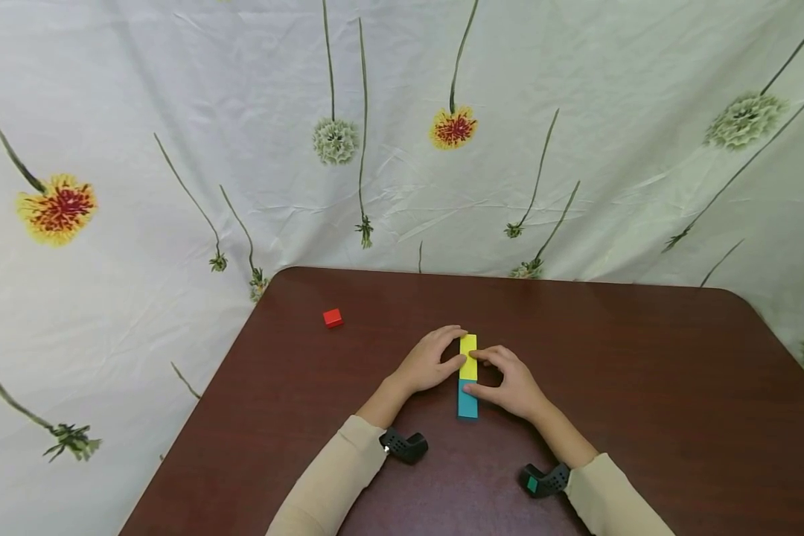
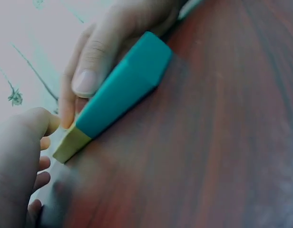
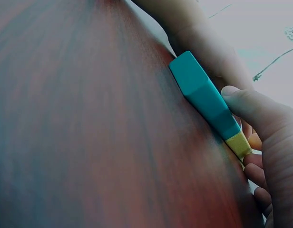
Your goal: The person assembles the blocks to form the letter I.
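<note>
A yellow block (image 1: 468,368) and a blue block (image 1: 467,406) lie end to end in a line on the dark brown table. My left hand (image 1: 427,363) is on the left of the yellow block, its index fingertip at the far end and its thumb along the near side. From the right, my right hand (image 1: 513,383) reaches in with its index finger at the yellow block and its thumb against the blue block. In the right wrist view the blue block (image 3: 201,92) shows its near end, with the yellow block (image 3: 239,145) partly behind fingers.
A small red block (image 1: 333,318) sits apart at the far left of the table (image 1: 643,372). Behind the table's far edge hangs a white cloth (image 1: 402,186) printed with flowers. Black bands (image 1: 405,447) circle both wrists.
</note>
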### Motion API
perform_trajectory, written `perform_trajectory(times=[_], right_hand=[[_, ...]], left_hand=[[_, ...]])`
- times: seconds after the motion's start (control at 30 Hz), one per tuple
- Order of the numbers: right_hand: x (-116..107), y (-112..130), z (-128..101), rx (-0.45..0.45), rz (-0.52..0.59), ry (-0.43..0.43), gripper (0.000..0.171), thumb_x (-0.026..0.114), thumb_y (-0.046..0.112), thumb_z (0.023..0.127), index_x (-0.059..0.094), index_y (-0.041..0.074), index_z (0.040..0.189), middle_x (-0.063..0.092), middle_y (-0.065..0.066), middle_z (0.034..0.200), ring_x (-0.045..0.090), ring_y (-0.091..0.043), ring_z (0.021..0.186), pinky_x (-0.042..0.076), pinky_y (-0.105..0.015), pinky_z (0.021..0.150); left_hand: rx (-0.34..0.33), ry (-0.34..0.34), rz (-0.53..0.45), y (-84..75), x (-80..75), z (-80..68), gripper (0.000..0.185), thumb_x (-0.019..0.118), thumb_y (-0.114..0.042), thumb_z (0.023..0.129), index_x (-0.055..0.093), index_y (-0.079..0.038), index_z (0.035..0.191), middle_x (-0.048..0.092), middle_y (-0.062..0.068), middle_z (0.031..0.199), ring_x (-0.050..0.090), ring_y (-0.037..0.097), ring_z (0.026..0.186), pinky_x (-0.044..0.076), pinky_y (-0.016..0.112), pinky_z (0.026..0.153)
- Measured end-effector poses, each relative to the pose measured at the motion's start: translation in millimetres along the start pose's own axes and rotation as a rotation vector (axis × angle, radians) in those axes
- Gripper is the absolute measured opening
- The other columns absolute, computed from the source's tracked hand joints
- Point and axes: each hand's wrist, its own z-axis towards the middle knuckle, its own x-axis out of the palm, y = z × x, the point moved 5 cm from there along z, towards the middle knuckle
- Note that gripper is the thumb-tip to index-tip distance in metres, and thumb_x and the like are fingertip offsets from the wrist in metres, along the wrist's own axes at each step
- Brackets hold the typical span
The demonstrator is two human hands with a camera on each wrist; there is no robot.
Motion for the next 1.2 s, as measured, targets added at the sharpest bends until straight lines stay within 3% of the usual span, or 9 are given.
perform_trajectory(times=[0.37,0.9,1.2], right_hand=[[1,1,-1,0.009,0.008,-0.006,0.056,0.081,0.031,0.081,0.063,0.008,0.128,0.059,-0.004,0.118,0.055,-0.023,0.103,0.048,-0.047,0.088],[1,0,-3,0.007,0.014,-0.002,0.056,0.081,0.031,0.081,0.063,0.009,0.129,0.059,-0.003,0.119,0.055,-0.023,0.104,0.048,-0.046,0.087],[0,1,-2,0.009,0.016,-0.003,0.056,0.081,0.032,0.080,0.063,0.010,0.129,0.059,-0.001,0.118,0.054,-0.022,0.103,0.048,-0.045,0.086]], left_hand=[[-0.011,-0.088,-0.026,18.6,-27.2,-7.2,0.051,0.054,-0.032,0.100,0.046,-0.007,0.144,0.039,0.014,0.151,0.034,0.031,0.139,0.030,0.051,0.111],[-0.128,-0.256,-0.047,65.8,-88.4,-28.2,0.051,0.058,-0.028,0.099,0.048,-0.004,0.143,0.041,0.018,0.148,0.034,0.035,0.138,0.027,0.056,0.111],[-0.208,-0.314,-0.069,86.4,-112.4,-47.6,0.052,0.056,-0.027,0.100,0.045,-0.002,0.144,0.041,0.018,0.148,0.035,0.036,0.137,0.029,0.056,0.110]])
